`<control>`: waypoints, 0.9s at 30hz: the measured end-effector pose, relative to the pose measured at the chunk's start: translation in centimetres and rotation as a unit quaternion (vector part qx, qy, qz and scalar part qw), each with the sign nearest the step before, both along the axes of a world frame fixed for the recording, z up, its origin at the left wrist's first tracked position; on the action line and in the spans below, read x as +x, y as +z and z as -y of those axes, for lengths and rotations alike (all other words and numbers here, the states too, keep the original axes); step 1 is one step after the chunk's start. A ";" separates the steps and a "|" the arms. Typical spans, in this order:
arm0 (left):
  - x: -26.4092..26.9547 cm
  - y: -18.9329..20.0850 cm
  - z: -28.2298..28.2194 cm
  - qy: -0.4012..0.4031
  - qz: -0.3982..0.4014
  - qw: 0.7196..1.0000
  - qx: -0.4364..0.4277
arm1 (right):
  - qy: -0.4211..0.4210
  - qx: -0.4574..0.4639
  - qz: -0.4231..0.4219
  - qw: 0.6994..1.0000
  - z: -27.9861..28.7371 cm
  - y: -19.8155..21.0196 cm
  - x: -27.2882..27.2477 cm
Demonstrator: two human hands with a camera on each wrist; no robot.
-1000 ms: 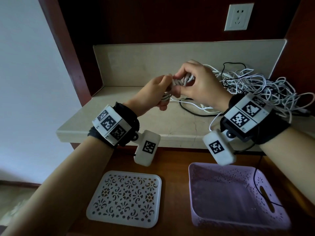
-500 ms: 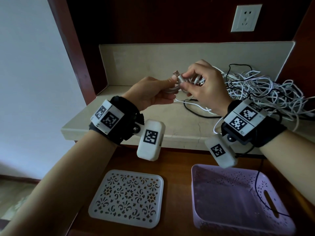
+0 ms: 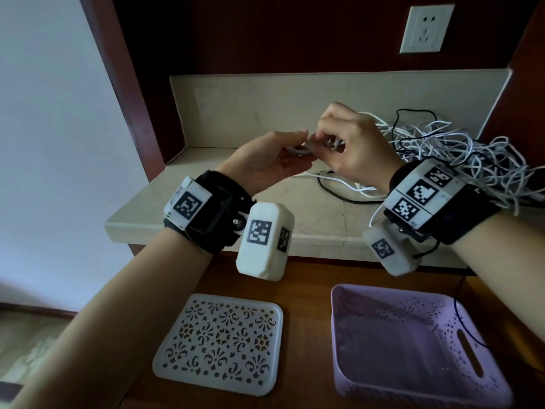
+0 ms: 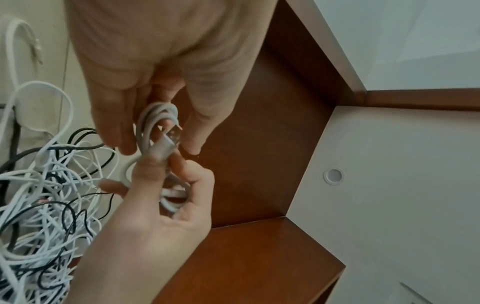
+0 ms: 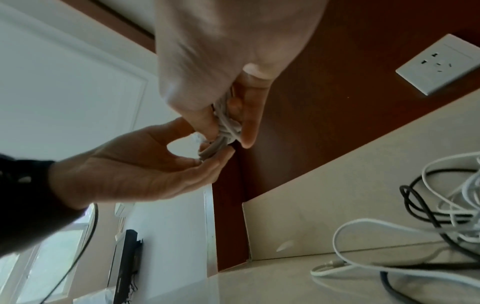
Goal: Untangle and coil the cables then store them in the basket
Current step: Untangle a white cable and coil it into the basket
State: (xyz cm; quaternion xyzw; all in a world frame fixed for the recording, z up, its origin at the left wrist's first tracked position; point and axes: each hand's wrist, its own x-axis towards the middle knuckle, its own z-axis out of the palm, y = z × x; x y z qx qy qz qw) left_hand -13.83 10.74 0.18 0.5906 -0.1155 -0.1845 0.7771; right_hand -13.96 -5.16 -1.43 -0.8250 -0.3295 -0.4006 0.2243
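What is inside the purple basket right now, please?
The purple basket's visible floor holds no cable; only a thin black wire hangs over its right wall by the handle slot. Its near wall's inside is hidden. The left hand and right hand hold the white cable coil.

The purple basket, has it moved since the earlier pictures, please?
No. The purple basket still sits just right of the white lattice tray, with the same gap.
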 end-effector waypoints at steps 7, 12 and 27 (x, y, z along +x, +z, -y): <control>0.7 0.0 -0.3 0.021 0.015 0.999 0.028 | -0.024 -0.056 0.052 0.997 0.0 -0.1 0.0; 0.8 0.0 -0.4 0.030 0.049 0.998 0.016 | -0.019 0.018 0.055 0.998 -0.4 -0.6 0.1; 0.5 -1.3 0.6 0.165 0.162 0.973 -0.009 | -0.051 -0.026 -0.031 0.998 -0.9 1.9 0.0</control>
